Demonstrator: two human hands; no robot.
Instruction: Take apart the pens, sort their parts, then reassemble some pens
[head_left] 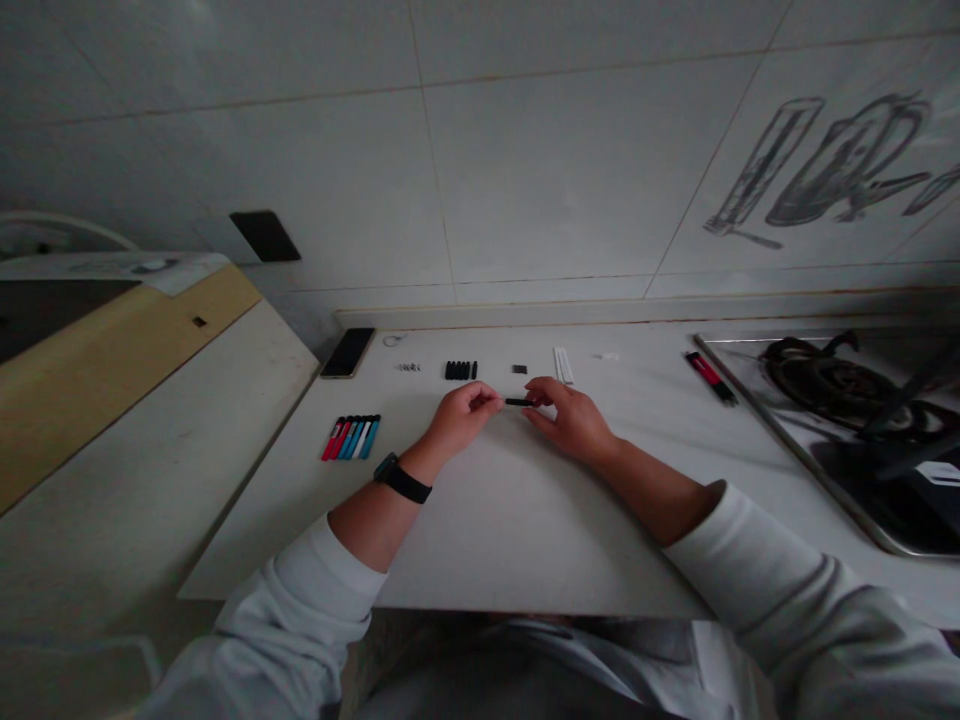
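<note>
My left hand (466,415) pinches one end of a small black tube-like piece (517,402) over the white counter. At its other end, the fingers of my right hand (566,415) are closed round it. Just behind my hands lie a row of several short black caps (460,370), a small dark square cluster (519,369) and white strips (563,365). Small metal bits (409,367) are further left. A row of red, blue and white tubes (351,437), black at the top, lies left of my left hand.
A phone (348,353) lies at the back left, a thin ring (393,341) beside it. To the right are a red and black marker-like item (711,378) and a gas stove (795,440) with a metal rim. The tiled wall (555,180) bounds the counter (480,540) behind.
</note>
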